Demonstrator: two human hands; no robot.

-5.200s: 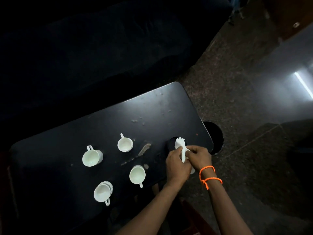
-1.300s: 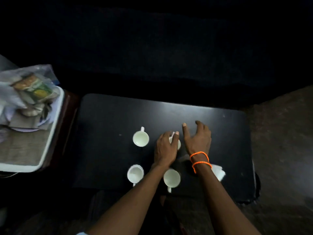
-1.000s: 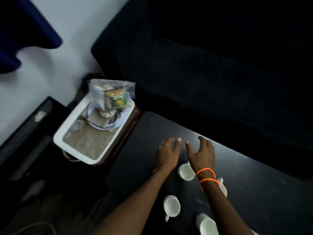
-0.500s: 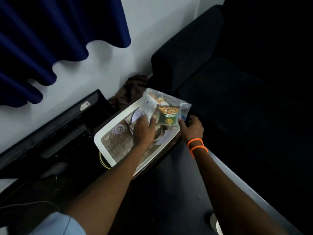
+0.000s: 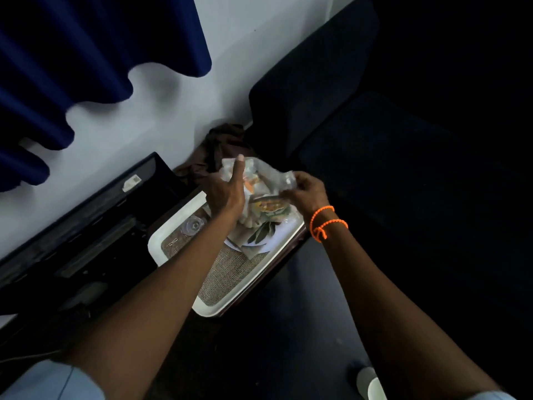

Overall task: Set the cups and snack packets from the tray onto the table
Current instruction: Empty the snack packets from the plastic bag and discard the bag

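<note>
A clear plastic bag (image 5: 261, 176) with snack packets (image 5: 266, 204) inside is held over the far end of the white tray (image 5: 173, 235). My left hand (image 5: 226, 192) grips the bag's left side, thumb raised. My right hand (image 5: 305, 190), with orange bands on the wrist, pinches the bag's right edge. Under the bag on the tray lies a plate (image 5: 259, 243) with paper and leaves. A white cup (image 5: 370, 383) stands on the black table (image 5: 288, 327) at the lower right.
The tray has a woven mat (image 5: 227, 272) and a small clear lid (image 5: 193, 226). It rests on a dark stand beside the table. A black sofa (image 5: 375, 140) fills the right. A white wall, blue curtain (image 5: 72, 67) and a black ledge (image 5: 86, 226) lie to the left.
The view swung from the cups on the table to the tray. Both hands left the table and took hold of the plastic bag, which is now raised a little above the tray.
</note>
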